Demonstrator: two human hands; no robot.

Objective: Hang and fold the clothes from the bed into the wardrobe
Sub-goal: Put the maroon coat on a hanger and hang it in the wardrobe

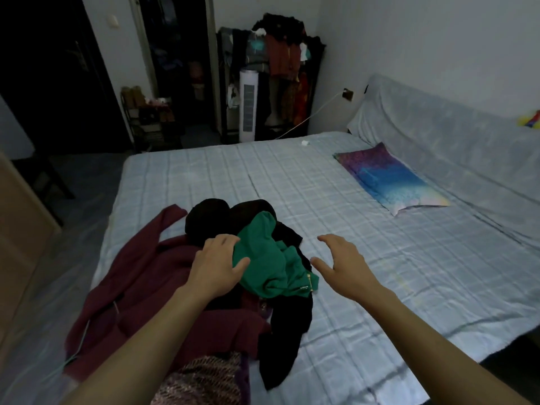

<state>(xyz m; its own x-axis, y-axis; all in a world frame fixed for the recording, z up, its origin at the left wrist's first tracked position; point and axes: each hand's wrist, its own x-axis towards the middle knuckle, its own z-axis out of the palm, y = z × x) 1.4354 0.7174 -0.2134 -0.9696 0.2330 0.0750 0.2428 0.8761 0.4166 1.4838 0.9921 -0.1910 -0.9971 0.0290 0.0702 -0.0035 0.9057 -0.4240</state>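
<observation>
A heap of clothes lies on the near left part of the bed [365, 258]. On top is a crumpled green garment [268, 264]; under it are black garments [289, 325] and a wide maroon garment [140, 276]. A pinkish knit piece [204, 381] lies nearest to me. My left hand [217, 266] rests on the left edge of the green garment, fingers spread over it, thumb touching the cloth. To the right of the heap my right hand [340, 263] hovers above the sheet with its fingers apart and nothing in it. The open wardrobe [175, 68] stands dark at the back.
A colourful pillow [391, 179] lies at the head of the bed on the right. Behind the bed stand a loaded clothes rack [280, 62], a white tower fan [248, 106] and a shoe shelf [149, 112]. A wooden door edge [20, 229] is at my left.
</observation>
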